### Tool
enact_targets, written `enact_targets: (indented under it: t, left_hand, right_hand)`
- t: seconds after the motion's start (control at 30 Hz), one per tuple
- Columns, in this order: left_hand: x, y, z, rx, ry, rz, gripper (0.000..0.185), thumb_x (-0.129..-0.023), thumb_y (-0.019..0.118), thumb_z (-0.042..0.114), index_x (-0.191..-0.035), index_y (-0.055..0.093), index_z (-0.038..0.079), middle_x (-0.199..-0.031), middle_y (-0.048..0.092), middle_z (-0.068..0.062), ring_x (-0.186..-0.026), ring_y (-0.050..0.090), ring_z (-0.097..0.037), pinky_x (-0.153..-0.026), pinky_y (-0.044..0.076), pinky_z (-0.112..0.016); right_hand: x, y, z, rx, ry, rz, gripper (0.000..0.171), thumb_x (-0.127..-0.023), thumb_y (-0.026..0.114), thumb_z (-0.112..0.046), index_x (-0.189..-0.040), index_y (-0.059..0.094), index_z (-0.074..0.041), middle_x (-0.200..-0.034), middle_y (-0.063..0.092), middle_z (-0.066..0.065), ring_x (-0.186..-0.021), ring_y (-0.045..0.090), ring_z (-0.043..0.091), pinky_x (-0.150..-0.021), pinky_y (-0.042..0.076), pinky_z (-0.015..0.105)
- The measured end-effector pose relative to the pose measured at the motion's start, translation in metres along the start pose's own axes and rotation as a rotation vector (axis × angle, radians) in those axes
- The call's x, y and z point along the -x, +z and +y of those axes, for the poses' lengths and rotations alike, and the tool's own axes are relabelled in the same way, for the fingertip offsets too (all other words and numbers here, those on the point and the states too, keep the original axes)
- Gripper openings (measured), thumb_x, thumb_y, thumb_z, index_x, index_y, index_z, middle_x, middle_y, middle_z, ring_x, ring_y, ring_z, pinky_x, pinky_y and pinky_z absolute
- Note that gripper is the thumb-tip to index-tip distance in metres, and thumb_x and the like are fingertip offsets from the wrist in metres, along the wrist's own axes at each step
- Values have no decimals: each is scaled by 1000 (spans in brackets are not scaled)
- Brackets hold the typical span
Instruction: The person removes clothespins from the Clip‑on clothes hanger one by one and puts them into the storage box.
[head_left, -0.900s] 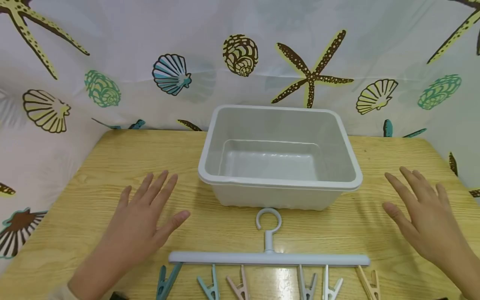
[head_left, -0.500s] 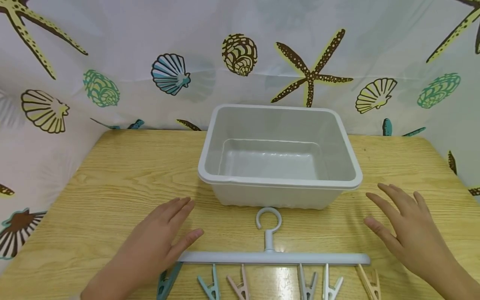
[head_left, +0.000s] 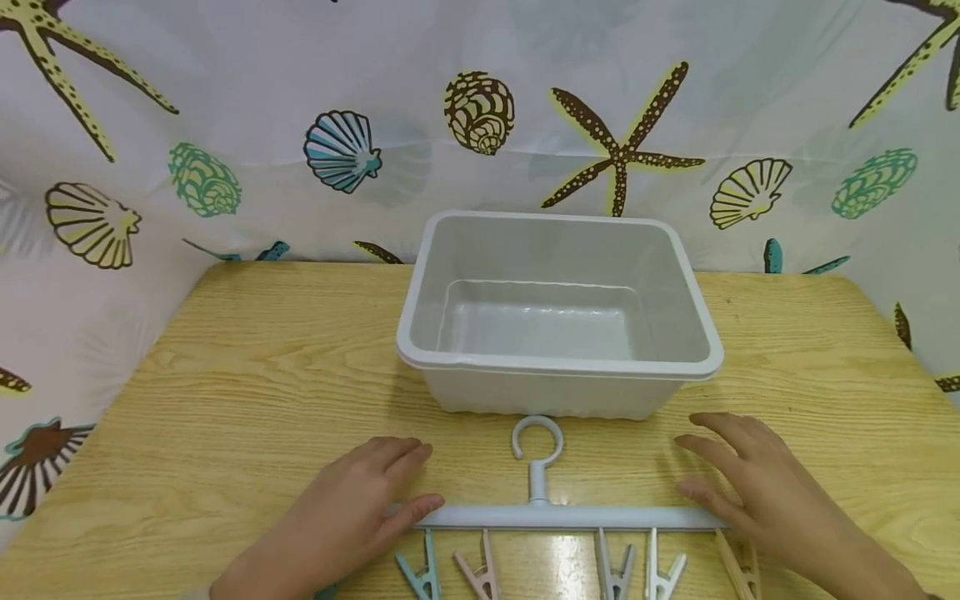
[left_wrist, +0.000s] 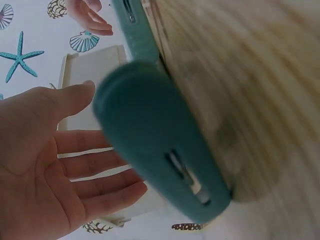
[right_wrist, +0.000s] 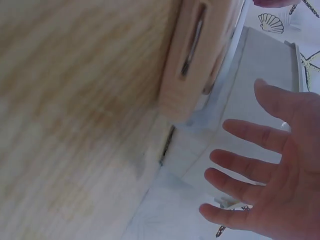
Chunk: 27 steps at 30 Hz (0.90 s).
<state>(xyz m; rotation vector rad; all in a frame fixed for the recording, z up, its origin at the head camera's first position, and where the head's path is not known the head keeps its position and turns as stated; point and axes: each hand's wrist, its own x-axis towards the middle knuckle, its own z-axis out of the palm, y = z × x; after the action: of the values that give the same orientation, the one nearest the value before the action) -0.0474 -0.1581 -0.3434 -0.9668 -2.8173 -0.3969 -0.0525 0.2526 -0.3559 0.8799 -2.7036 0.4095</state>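
A pale grey-blue clip hanger (head_left: 555,517) lies on the wooden table, its hook toward the bin. Clothespins hang along its near side: a light teal clothespin (head_left: 422,573), a pink clothespin, a grey one, a white clothespin (head_left: 663,571) and a tan clothespin (head_left: 738,567). My left hand (head_left: 352,508) covers the bar's left end, fingers relaxed, nothing gripped. Its wrist view has a dark teal clothespin (left_wrist: 155,135) in front of the palm; the hand mostly hides that one from the head view. Over the bar's right end is my right hand (head_left: 757,492), fingers spread and slightly bent, holding nothing.
Behind the hook stands an open grey-white plastic bin (head_left: 558,364) with nothing inside. A white cloth (head_left: 420,50) printed with shells and starfish surrounds the wooden table (head_left: 285,350) at the back and sides.
Both hands have come inward and nearer the body, from beside the bin to the two ends of the hanger. The hanger and bin have stayed in place.
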Motion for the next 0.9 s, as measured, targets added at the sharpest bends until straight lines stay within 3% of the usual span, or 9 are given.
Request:
enact_targets:
  t: [0.13,0.53,0.73,0.9]
  left_hand:
    - [-1,2,4,21,20,-56,49,-96,57,43,-118,64,-1,-116,65,-12,-107,62,-26,-88,51,-42]
    - [-3,4,5,45,31,-198,41,-96,61,35,-117,63,-1,-111,65,-11,-100,63,-27,-82,53,-42]
    - [-4,6,5,10,64,-194,30,-91,69,26,-107,65,1,-97,66,-6,-86,64,-20,-75,53,-38]
    - [-4,8,4,5,93,-170,19,-87,72,24,-89,66,7,-79,59,4,-69,55,-10,-64,49,-32]
  right_hand:
    - [-1,1,-4,-12,-43,-23,40,-83,77,-31,-116,65,-12,-125,58,11,-111,56,33,-86,47,52]
    - [-7,6,-5,-61,-157,-58,35,-73,84,-28,-101,69,-15,-112,65,4,-99,62,23,-79,53,42]
    - [-6,6,-5,-77,-162,-114,36,-69,87,-19,-100,69,-13,-107,66,3,-94,64,23,-75,54,40]
    - [-6,5,-5,-132,-117,-218,30,-74,83,-16,-100,69,-13,-104,66,0,-90,65,19,-73,55,34]
